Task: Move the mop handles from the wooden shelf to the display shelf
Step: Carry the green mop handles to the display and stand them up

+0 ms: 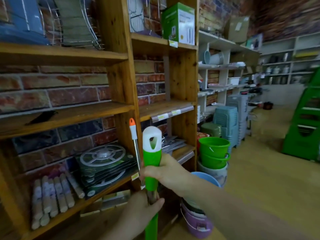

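Observation:
I hold a green mop handle (152, 158) upright in front of the wooden shelf (119, 70); it has a white cap with a hanging hole at its top. My right hand (161, 170) grips its green sleeve. My left hand (142, 210) grips the shaft just below. A second, thinner metal mop handle (134, 135) with an orange and white tip leans against the shelf's upright post, right beside my right hand; whether my fingers touch it is unclear. A green display stand (304, 123) is at the far right.
The wooden shelf holds round racks, rolled goods, wire racks and a green box (178, 23). Stacked green buckets (213, 151), a blue basin, purple basins and stacked stools (226, 122) stand on the floor to the right. White shelving runs along the back wall.

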`<state>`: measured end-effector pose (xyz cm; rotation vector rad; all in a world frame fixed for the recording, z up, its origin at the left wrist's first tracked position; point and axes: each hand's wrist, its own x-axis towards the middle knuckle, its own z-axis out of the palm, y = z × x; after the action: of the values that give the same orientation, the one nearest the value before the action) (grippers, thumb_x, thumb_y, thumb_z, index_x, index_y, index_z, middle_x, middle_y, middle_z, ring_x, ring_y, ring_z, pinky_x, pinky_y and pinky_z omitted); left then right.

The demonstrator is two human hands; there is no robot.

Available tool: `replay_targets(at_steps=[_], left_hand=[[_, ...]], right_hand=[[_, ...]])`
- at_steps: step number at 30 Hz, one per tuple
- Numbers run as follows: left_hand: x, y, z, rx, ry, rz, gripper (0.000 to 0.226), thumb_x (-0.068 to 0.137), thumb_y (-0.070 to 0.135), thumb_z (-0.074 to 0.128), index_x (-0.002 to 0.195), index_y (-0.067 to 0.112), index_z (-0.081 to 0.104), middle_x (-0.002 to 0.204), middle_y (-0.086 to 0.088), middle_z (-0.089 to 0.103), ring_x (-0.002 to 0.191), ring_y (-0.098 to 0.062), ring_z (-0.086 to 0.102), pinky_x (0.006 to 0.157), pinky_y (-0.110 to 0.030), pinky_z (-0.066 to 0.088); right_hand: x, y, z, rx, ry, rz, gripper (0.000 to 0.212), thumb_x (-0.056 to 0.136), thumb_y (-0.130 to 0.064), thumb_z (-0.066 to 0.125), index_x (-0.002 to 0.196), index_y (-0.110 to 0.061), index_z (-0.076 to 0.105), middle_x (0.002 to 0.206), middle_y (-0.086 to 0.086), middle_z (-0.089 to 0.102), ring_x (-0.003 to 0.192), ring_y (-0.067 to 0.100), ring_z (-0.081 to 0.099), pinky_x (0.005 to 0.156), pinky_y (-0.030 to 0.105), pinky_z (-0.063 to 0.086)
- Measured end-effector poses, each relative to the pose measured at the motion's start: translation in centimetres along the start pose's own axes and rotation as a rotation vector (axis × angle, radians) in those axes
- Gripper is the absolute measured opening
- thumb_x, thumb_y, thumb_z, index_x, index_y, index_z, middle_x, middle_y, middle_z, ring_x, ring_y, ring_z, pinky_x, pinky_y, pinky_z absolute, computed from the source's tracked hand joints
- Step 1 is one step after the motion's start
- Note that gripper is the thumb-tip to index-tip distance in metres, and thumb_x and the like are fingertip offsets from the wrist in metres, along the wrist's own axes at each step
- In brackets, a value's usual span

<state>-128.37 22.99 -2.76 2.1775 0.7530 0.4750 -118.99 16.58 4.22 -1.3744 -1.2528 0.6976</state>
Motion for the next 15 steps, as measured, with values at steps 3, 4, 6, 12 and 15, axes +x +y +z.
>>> replay_targets(at_steps=[3, 4, 6, 12, 15], left_hand=[[0.4, 2.0, -1.5, -0.011, -0.067, 0.134, 0.026, 0.086, 0.029, 0.061, 0.062, 0.024, 0.052, 0.060, 0.006, 0.056, 0.063, -0.009, 0.057, 0.067, -0.027, 0.044], [0.5, 2.8, -1.8, -0.023, -0.093, 0.164, 0.026, 0.086, 0.028, 0.061, 0.062, 0.023, 0.053, 0.060, 0.004, 0.057, 0.063, -0.011, 0.058, 0.068, -0.028, 0.046], [1.2, 3.8, -1.9, -0.038, -0.137, 0.239, 0.026, 0.086, 0.026, 0.061, 0.062, 0.021, 0.054, 0.062, 0.000, 0.061, 0.064, -0.013, 0.060, 0.070, -0.028, 0.048], [2.5, 9.0, 0.3, -0.158, -0.243, 0.448, 0.026, 0.082, 0.028, 0.065, 0.059, 0.021, 0.055, 0.065, -0.003, 0.065, 0.062, -0.012, 0.062, 0.066, -0.028, 0.050], [2.7, 12.0, 2.6, -0.221, -0.341, 0.526, 0.028, 0.082, 0.029, 0.065, 0.056, 0.023, 0.055, 0.064, -0.002, 0.064, 0.063, -0.015, 0.062, 0.068, -0.032, 0.050]], right_hand=[[-0.3, -3.0, -0.9, 0.003, 0.053, -0.013, 0.019, 0.084, -0.001, 0.058, 0.069, -0.012, 0.056, 0.068, 0.004, 0.059, 0.064, 0.011, 0.057, 0.058, 0.017, 0.048], [-0.5, -4.0, -1.2, 0.004, 0.079, -0.017, 0.021, 0.085, 0.000, 0.058, 0.068, -0.013, 0.056, 0.066, 0.003, 0.059, 0.060, 0.008, 0.057, 0.052, 0.014, 0.048], [-0.9, -5.8, -2.1, -0.014, 0.139, -0.029, 0.023, 0.085, 0.001, 0.057, 0.066, -0.012, 0.057, 0.063, 0.003, 0.059, 0.054, 0.005, 0.057, 0.050, 0.013, 0.048], [-3.4, -8.9, -6.2, -0.066, 0.317, 0.019, 0.016, 0.085, -0.003, 0.057, 0.071, -0.009, 0.057, 0.067, 0.005, 0.061, 0.066, 0.016, 0.061, 0.071, 0.032, 0.053], [-5.7, -10.0, -8.6, -0.111, 0.416, 0.041, 0.015, 0.086, -0.005, 0.058, 0.072, -0.009, 0.057, 0.067, 0.002, 0.061, 0.063, 0.014, 0.062, 0.080, 0.040, 0.051]])
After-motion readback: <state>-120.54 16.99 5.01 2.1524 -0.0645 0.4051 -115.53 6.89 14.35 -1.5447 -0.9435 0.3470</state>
